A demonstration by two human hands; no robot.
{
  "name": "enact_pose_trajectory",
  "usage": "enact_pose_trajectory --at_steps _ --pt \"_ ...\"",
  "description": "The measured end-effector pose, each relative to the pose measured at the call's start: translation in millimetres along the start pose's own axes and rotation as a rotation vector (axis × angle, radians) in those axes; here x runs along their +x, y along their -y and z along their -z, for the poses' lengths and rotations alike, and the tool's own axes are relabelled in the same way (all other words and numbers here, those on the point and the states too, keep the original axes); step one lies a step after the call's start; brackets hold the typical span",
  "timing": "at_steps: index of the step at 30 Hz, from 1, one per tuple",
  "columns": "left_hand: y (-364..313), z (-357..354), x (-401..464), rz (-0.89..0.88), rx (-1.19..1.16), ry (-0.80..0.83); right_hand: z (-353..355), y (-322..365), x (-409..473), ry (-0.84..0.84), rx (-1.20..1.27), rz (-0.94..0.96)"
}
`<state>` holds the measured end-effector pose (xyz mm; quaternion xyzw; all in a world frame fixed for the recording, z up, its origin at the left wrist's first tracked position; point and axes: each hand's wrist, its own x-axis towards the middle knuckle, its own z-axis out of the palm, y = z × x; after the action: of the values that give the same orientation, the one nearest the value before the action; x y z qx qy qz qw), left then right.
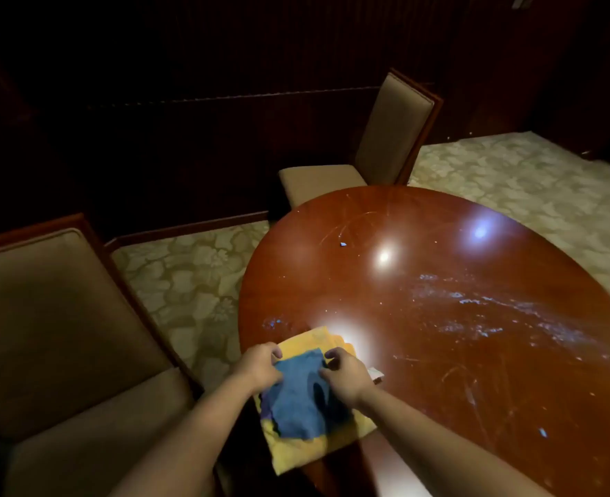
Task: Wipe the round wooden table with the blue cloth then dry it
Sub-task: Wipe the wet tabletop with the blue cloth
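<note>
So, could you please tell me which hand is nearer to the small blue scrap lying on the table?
Right. The right hand grips the blue cloth on the side toward the blue scrap; the left hand grips its far side.

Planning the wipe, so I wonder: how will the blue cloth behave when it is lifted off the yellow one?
The blue cloth lies crumpled with ragged edges, so it will probably hang limp, not hold shape. It looks thin, likely light. Resting on the yellow cloth, with both the left hand and right hand gripping it, it may drag that cloth along.
</note>
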<state>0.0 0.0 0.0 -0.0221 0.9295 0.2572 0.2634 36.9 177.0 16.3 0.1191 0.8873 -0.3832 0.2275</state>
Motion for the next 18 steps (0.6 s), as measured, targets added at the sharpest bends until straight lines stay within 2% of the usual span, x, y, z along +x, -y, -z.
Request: enact_pose_trajectory --at_steps 9,13,18 --pt "0.4 -3.8 8.3 -0.001 0.17 0.026 -1.6 -1.0 7.0 0.05 -0.036 -0.064" --pt "-5.0 -1.2 6.1 -0.034 0.215 0.022 -3.4 -4.1 7.0 0.109 -0.065 -0.018" --pt "-9.2 2.4 -3.7 -0.018 0.217 -0.013 -2.5 -5.7 1.7 0.165 0.08 0.042"
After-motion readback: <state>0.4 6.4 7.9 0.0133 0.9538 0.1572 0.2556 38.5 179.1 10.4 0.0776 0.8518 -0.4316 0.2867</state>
